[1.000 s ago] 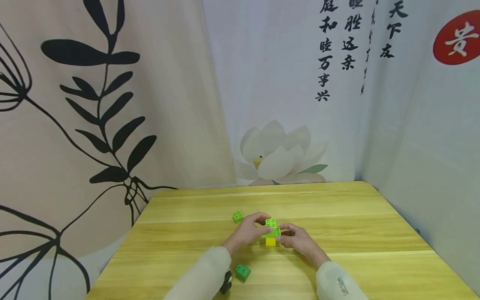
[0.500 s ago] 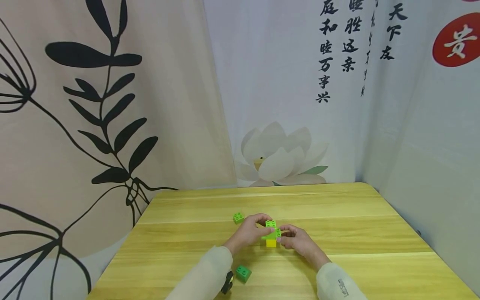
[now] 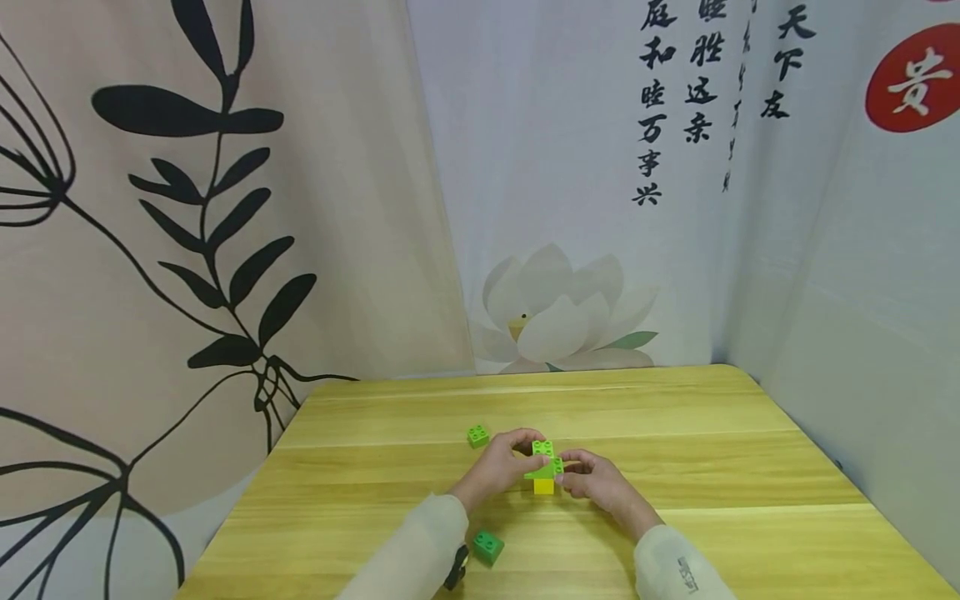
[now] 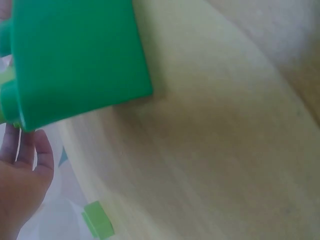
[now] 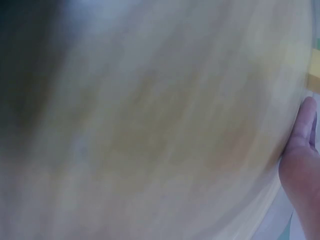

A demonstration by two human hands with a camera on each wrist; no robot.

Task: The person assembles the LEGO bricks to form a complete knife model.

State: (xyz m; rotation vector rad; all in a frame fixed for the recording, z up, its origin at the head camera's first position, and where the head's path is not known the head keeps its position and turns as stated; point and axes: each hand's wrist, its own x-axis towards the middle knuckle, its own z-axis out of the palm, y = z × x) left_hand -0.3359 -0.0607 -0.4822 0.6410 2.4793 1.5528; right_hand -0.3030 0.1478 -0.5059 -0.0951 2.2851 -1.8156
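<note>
A small stack of toy building bricks (image 3: 543, 472) stands mid-table in the head view, lime green above and a yellow brick (image 3: 543, 487) at the bottom. My left hand (image 3: 501, 462) grips the stack from the left, thumb across its front and fingers curled behind. From the right, my right hand (image 3: 600, 485) holds the side of the stack with thumb and fingertips; part of that contact is hidden. In the right wrist view, the right hand (image 5: 302, 160) shows only at the edge, below a bit of the yellow brick (image 5: 315, 67).
A loose lime green brick (image 3: 477, 436) lies behind the left hand. Nearer the front, a dark green brick (image 3: 488, 547) sits beside the left sleeve (image 3: 416, 546) and looms large in the left wrist view. The wooden table (image 3: 735, 450) meets printed curtains at its back.
The camera view shifts slightly. Both hands stay at the stack, with no clear movement of the bricks.
</note>
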